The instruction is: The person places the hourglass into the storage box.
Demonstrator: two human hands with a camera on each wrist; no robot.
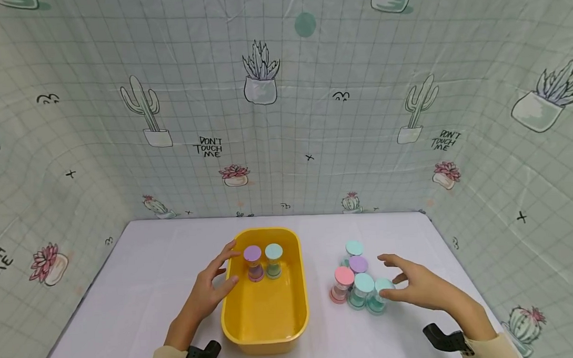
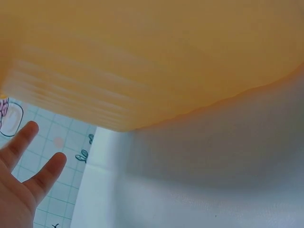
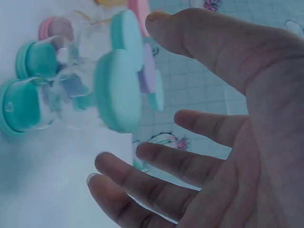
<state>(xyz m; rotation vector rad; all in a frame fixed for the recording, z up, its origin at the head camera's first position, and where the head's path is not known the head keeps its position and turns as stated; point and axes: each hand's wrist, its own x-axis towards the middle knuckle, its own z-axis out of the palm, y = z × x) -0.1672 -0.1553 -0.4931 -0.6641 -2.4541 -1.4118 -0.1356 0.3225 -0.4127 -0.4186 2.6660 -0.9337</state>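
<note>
Flanking the tub (image 1: 268, 347), your left hand (image 1: 208, 291) has its fingers apart, perhaps to steady it; contact is unclear. Just left of your right hand (image 1: 417, 285), spread and empty, stands the nearest timer (image 1: 377, 303); four other timers (image 1: 344, 276) crowd its far side, probably limiting finger room. Two tub timers (image 1: 252, 254) stand right of your left hand.

Five sand timers (image 1: 363, 285) stand beside a yellow tub (image 1: 265, 315).
</note>
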